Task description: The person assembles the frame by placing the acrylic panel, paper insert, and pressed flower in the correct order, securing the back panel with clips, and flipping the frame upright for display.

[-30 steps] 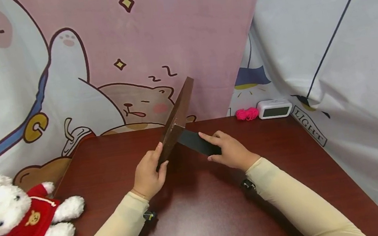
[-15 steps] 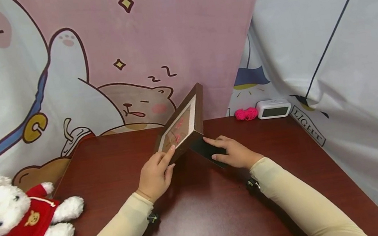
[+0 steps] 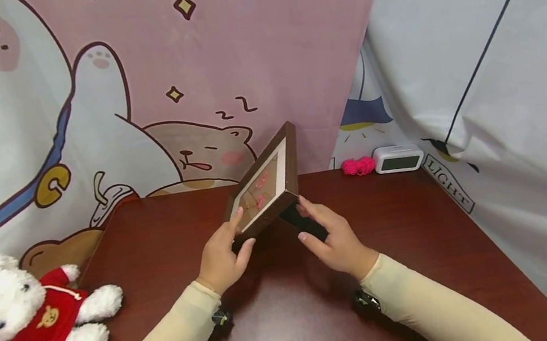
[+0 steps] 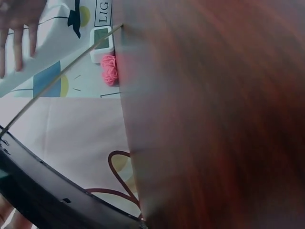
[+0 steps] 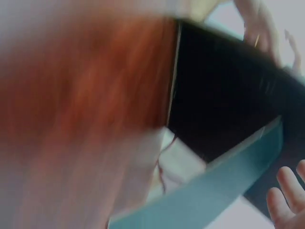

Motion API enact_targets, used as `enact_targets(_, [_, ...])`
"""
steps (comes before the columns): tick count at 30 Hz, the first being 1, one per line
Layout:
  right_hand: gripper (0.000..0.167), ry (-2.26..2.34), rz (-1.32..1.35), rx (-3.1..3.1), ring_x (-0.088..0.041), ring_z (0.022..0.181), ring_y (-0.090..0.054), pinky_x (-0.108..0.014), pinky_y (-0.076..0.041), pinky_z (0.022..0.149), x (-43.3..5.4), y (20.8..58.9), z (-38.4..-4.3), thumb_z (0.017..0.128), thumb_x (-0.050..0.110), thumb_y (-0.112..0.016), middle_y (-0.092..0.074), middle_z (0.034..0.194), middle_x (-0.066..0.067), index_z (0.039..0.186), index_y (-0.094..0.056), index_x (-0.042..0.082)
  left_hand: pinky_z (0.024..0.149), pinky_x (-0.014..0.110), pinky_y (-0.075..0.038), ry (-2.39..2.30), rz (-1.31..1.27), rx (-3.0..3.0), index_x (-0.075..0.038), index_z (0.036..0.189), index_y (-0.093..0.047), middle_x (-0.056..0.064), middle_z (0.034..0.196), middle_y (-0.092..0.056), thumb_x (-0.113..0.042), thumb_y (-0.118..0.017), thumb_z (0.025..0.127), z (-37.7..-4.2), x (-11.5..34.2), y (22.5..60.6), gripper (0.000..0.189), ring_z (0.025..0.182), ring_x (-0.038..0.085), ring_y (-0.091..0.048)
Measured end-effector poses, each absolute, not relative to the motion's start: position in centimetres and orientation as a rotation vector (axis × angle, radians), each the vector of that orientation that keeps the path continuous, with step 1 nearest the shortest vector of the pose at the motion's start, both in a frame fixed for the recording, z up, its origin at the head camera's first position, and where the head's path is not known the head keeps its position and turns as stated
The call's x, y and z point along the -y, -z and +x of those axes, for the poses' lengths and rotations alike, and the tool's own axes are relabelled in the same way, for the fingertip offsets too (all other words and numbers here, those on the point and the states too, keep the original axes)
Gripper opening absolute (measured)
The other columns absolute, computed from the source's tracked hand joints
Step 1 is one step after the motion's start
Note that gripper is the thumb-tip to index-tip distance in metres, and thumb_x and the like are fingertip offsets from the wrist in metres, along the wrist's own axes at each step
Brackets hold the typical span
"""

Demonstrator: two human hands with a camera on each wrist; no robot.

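Note:
A brown picture frame point(image 3: 290, 160) with a white mat and pink flowers stands tilted on the table, its front turned left. Behind it, a dark fold-out stand point(image 3: 294, 219) props the back. My left hand point(image 3: 219, 259) is at the frame's lower left corner, index finger over the front, thumb stretched out beside the lower edge. Close to the stand and the near corner is my right hand point(image 3: 335, 238), thumb and fingers spread. In the right wrist view, its straight fingers point(image 5: 288, 188) are apart from the teal-looking stand point(image 5: 190, 202) and the frame's black back point(image 5: 219, 90).
A white plush bear point(image 3: 0, 303) in a red hoodie sits at the table's left edge. At the back right are a pink yarn bundle point(image 3: 358, 166) and a white digital clock point(image 3: 398, 158). A cartoon-printed curtain point(image 3: 289, 49) hangs behind the reddish-brown table point(image 3: 293, 327).
The frame has turned so its picture shows, and its stand has swung rightward with it. Within the last half second the frame stays still while my right fingers and thumb spread off the stand.

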State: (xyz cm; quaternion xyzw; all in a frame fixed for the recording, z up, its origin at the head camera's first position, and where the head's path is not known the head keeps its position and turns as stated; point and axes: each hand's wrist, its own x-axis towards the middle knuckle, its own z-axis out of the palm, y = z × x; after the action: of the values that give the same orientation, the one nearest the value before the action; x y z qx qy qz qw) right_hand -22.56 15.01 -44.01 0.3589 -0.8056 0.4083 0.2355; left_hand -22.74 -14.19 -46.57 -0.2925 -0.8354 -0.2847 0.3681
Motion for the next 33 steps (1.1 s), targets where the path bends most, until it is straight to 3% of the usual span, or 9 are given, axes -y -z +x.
enact_targets(6, [0.092, -1.06, 1.259, 2.183, -0.037, 0.132, -0.061, -0.05, -0.056, 0.102, -12.9, 43.3, -19.4, 0.102, 0.034, -0.069, -0.045, 0.16, -0.025, 0.166, -0.015, -0.005, 0.072, 0.044, -0.057, 0.842, -0.666, 2.185, -0.006, 0.157, -0.048, 0.011, 0.094, -0.07, -0.016, -0.082, 0.088, -22.3, 13.8, 46.6, 0.078, 0.086, 0.025, -0.068])
enact_targets(9, [0.098, -1.073, 1.276, 2.214, -0.037, 0.135, -0.059, -0.054, -0.056, 0.1, -12.4, 43.1, -18.8, 0.102, 0.034, -0.069, -0.04, 0.163, -0.026, 0.166, -0.005, -0.006, 0.073, 0.042, -0.058, 0.865, -0.654, 2.189, -0.003, 0.154, -0.05, 0.009, 0.091, -0.068, -0.016, -0.086, 0.087, -21.9, 13.3, 46.7, 0.078, 0.084, 0.024, -0.068])
enact_targets(17, [0.097, -1.112, 1.178, 2.2, -0.036, 0.129, -0.064, -0.053, -0.058, 0.095, -12.2, 42.9, -18.9, 0.108, 0.043, -0.057, -0.042, 0.16, -0.027, 0.165, 0.003, -0.007, 0.067, 0.039, -0.059, 0.916, -0.661, 2.163, 0.001, 0.148, -0.053, 0.007, 0.087, -0.07, -0.014, -0.087, 0.085, -20.7, 12.0, 46.3, 0.073, 0.081, 0.023, -0.071])
enact_targets(25, [0.101, -1.261, 0.893, 2.181, -0.032, 0.109, -0.071, -0.051, -0.058, 0.093, -12.3, 43.7, -21.1, 0.097, 0.005, -0.067, -0.043, 0.156, -0.03, 0.168, 0.005, 0.001, 0.069, 0.034, -0.061, 1.056, -0.842, 2.212, -0.001, 0.156, -0.042, 0.01, 0.108, -0.079, -0.007, -0.077, 0.088, -19.4, 10.3, 46.1, 0.076, 0.086, 0.02, -0.076])
enact_targets(29, [0.107, -1.403, 0.738, 2.153, -0.032, 0.106, -0.072, -0.047, -0.06, 0.087, -12.1, 44.4, -22.0, 0.095, 0.0, -0.071, -0.053, 0.149, -0.029, 0.169, 0.007, 0.006, 0.075, 0.035, -0.061, 1.063, -0.956, 2.249, -0.002, 0.161, -0.033, 0.01, 0.121, -0.077, -0.005, -0.072, 0.087, -19.1, 9.6, 46.3, 0.084, 0.1, 0.021, -0.076])
enact_targets(33, [0.116, -1.53, 0.582, 2.097, -0.034, 0.104, -0.073, -0.036, -0.062, 0.081, -11.7, 44.8, -22.3, 0.089, -0.003, -0.078, -0.063, 0.134, -0.028, 0.171, 0.003, 0.013, 0.089, 0.042, -0.059, 0.957, -1.073, 2.26, 0.0, 0.162, -0.031, 0.008, 0.127, -0.076, -0.006, -0.07, 0.085, -19.4, 9.4, 46.4, 0.086, 0.112, 0.024, -0.073])
